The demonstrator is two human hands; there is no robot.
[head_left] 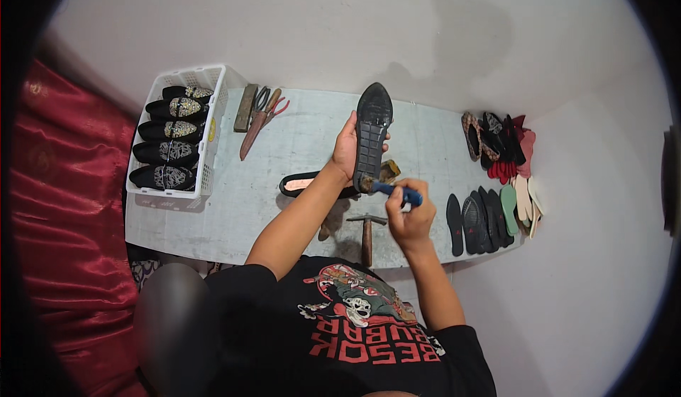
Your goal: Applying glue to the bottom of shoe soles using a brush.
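My left hand (pixel 345 147) is closed round the side of a black, pointed rubber shoe sole (pixel 370 141), held up over the table with its toe away from me. Its upturned face has a grid of square recesses. In my right hand (pixel 413 216) is a brush with a blue handle (pixel 386 187), and its bristles meet the heel end of the sole. Under my left wrist lies a black shoe (pixel 296 183) with a pale pink inside, partly hidden. Behind the brush sits a small yellowish container (pixel 390 169), half covered. A hammer (pixel 367 243) lies nearest my body.
A white basket (pixel 218 117) of decorated black flats stands on the left. Beside it lie a long block (pixel 245 108), red-handled pliers (pixel 277 109) and a brown sheath-like piece (pixel 252 138). On the right are several black soles (pixel 455 224), pale insoles (pixel 523 197) and shoe uppers (pixel 472 134).
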